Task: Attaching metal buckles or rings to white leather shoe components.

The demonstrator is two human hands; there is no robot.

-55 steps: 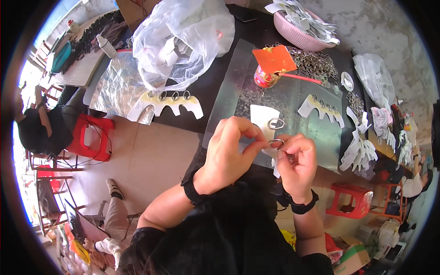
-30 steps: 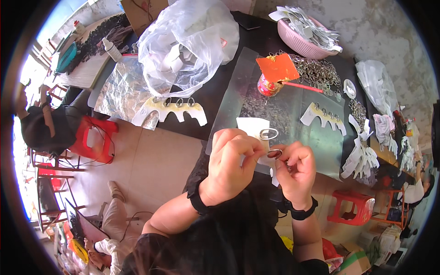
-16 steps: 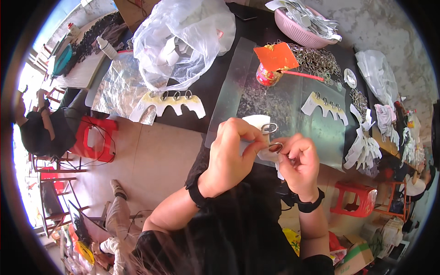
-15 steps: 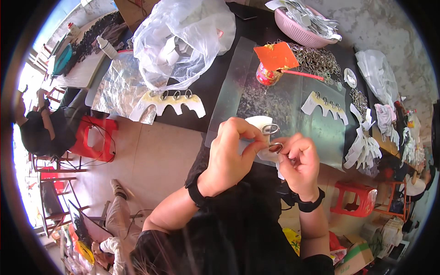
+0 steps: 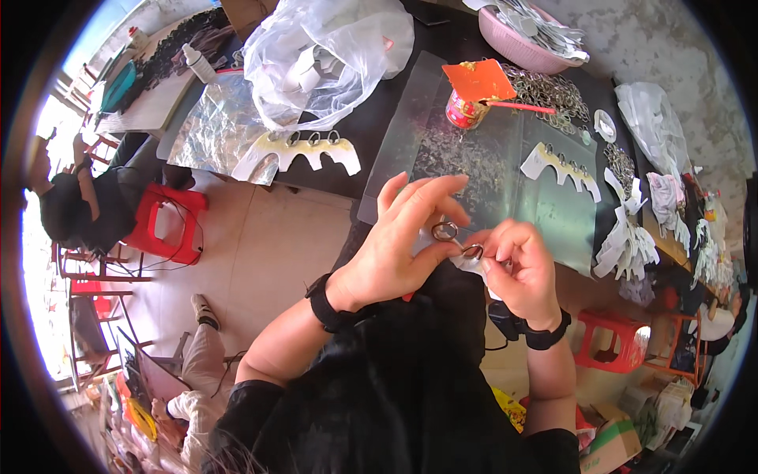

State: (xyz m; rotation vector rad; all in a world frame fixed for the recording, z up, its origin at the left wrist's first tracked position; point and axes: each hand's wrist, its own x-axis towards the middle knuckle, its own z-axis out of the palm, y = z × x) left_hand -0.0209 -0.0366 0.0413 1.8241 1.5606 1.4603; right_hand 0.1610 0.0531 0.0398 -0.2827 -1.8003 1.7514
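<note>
My right hand [image 5: 517,268] pinches a white strip [image 5: 467,262] with metal rings close in front of my body. One oval ring [image 5: 444,231] stands up from the strip between my hands. A second ring [image 5: 473,251] sits at my right fingertips. My left hand [image 5: 407,245] is beside it, fingers lifted and apart, the thumb tip at the strip's edge. Part of the strip is hidden behind my fingers. On the table lie two scalloped white strips with rings along a yellowish edge, one at the left [image 5: 304,154] and one at the right [image 5: 560,171].
A red can [image 5: 466,112] with an orange card and red stick stands on a clear sheet [image 5: 410,110]. Behind it are piled metal rings [image 5: 545,95] and a pink basket [image 5: 513,43]. A plastic bag [image 5: 332,59] lies left; white pieces [image 5: 624,233] lie right. Red stools stand both sides.
My left fingers have opened and lifted off the strip. The strip has come nearer my body, and its upper ring now stands more upright. My right hand keeps its pinch.
</note>
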